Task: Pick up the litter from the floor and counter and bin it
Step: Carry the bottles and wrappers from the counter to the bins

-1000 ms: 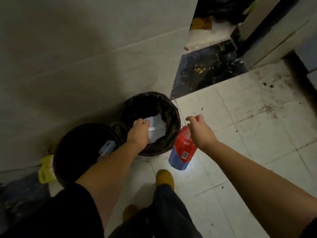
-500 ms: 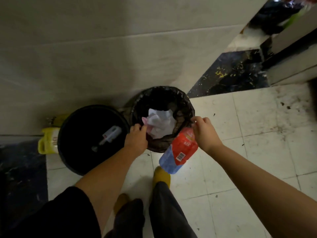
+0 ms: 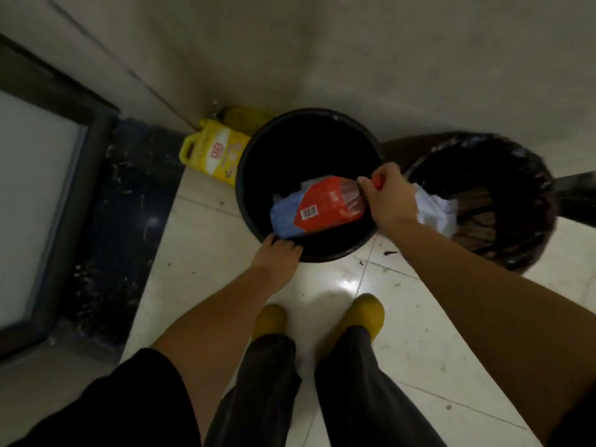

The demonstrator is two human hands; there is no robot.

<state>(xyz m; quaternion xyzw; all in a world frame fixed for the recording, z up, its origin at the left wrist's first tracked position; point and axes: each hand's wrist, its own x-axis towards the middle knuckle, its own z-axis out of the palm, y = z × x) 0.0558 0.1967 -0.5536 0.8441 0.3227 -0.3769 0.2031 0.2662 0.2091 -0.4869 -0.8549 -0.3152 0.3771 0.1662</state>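
A plastic bottle [image 3: 317, 206] with a red label and bluish base lies sideways over the mouth of a black round bin [image 3: 258, 156]. My right hand [image 3: 387, 198] grips its red-capped neck at the bin's right rim. My left hand [image 3: 279, 254] holds the bin's near rim, fingers curled over the edge. A second bin [image 3: 522, 175] lined with a black bag stands to the right, with crumpled white paper [image 3: 435, 211] inside it. Something pale lies deeper in the black bin under the bottle.
A yellow jug [image 3: 213, 150] leans against the wall behind the black bin. A dark stone strip [image 3: 122, 221] and a framed panel [image 3: 35, 201] run along the left. My feet in yellow shoes [image 3: 367, 312] stand on glossy white tiles with small dark specks.
My right hand carried the bottle left, from beside the bag-lined bin to over the black bin. My left hand left the bag-lined bin's edge and took the black bin's rim. The view swung left.
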